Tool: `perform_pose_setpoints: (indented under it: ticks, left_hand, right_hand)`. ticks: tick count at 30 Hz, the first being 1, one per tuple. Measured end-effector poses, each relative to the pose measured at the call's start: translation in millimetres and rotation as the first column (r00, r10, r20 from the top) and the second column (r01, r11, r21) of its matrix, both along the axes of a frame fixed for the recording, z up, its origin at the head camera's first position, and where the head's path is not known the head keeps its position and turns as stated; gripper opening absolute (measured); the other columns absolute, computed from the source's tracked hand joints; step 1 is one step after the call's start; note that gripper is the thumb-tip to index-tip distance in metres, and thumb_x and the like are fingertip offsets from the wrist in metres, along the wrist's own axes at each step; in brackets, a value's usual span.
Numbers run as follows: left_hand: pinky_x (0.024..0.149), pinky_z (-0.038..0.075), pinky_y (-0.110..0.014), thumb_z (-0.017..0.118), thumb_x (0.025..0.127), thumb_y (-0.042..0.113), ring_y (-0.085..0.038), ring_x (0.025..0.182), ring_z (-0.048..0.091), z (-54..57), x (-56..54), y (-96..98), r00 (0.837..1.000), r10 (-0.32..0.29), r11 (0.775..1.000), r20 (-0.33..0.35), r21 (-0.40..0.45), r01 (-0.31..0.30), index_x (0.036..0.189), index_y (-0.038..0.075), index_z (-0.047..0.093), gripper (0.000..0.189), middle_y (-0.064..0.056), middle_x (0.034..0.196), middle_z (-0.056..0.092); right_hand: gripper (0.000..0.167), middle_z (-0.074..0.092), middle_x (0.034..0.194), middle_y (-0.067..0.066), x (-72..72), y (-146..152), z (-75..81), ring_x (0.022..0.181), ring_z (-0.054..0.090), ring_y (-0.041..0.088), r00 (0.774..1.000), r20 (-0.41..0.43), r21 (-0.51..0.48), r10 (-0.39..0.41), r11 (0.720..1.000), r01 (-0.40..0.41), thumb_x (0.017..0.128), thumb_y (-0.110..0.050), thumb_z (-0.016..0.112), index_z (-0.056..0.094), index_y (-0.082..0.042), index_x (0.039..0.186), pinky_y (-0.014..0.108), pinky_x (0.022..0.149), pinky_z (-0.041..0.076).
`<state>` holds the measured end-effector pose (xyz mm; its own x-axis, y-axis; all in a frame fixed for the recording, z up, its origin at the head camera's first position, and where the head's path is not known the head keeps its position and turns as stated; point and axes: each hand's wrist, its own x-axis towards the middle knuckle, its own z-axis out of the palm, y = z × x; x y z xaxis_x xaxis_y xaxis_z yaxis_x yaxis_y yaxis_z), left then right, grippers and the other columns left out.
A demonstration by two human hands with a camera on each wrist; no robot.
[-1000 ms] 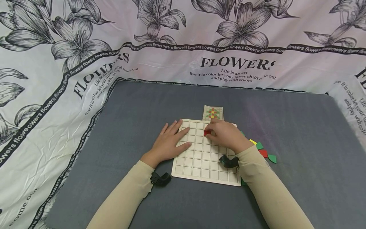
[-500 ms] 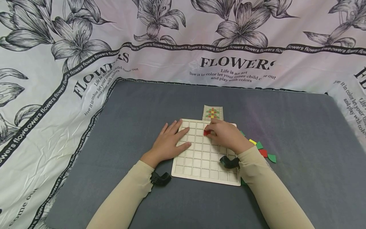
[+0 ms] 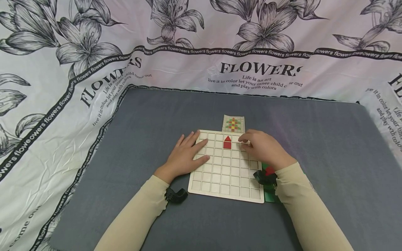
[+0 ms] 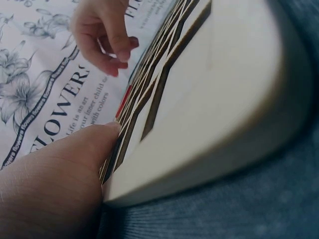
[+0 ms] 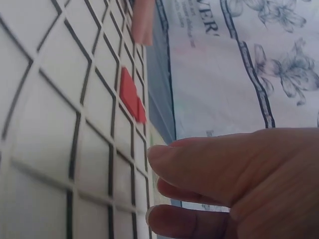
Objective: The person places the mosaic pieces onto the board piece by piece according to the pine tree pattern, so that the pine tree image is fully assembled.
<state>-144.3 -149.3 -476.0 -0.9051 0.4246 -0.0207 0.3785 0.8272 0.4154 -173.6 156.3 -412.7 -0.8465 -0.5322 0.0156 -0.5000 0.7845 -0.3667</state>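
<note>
A pale board (image 3: 216, 177) with a raised grid lies flat on the grey table. In one of its columns near the far edge, a red square tile (image 3: 227, 145) sits below a red triangular tile (image 3: 227, 138); both also show in the right wrist view as red pieces (image 5: 128, 92). My left hand (image 3: 185, 153) rests spread across the board's left edge, thumb and fingers straight. Over the board's far right part hovers my right hand (image 3: 265, 148), fingers loosely bent and holding nothing. The right wrist view shows its thumb and fingers (image 5: 199, 164) apart from the tiles.
A small pattern card (image 3: 233, 124) with a coloured tile picture lies at the board's far edge. Beside the board's right edge are green tiles (image 3: 270, 195) and a red tile (image 3: 269, 170), partly hidden by the right wrist. A flower-printed cloth (image 3: 176, 66) hangs behind the table.
My right hand has let go of the red square tile and moved right, leaving it below the red triangle on the board. The left hand stays put.
</note>
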Motion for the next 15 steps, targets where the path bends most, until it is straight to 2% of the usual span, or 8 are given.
perform_pose_setpoints:
  ticks: [9, 15]
  left_hand:
    - [0.132, -0.001, -0.050, 0.050, 0.104, 0.063, -0.025, 0.164, 0.010, -1.3, -0.7, 0.0, 1.000, 0.002, 1.000, -0.002, -0.011, -0.002, 0.165, 0.029, 0.039, 0.071, -0.004, 0.177, 0.014]
    - [0.132, 0.000, -0.052, 0.052, 0.103, 0.062, -0.026, 0.164, 0.012, 0.5, -0.2, 0.1, 1.000, -0.003, 1.000, -0.004, -0.003, 0.003, 0.164, 0.027, 0.040, 0.071, -0.005, 0.177, 0.014]
  right_hand:
    - [0.021, 0.072, 0.111, 0.012, 5.7, 29, 7.4, 0.092, 0.069, 0.027, 0.999, 0.029, 0.012, -0.032, 0.999, 0.032, 0.097, -0.006, 0.074, 0.077, 0.000, 0.117, 0.048, 0.082, 0.060]
    - [0.021, 0.072, 0.112, 0.014, 11.0, 48, 10.2, 0.092, 0.072, 0.027, 0.994, 0.076, 0.015, -0.073, 0.997, 0.072, 0.096, -0.004, 0.074, 0.077, 0.001, 0.116, 0.051, 0.086, 0.061]
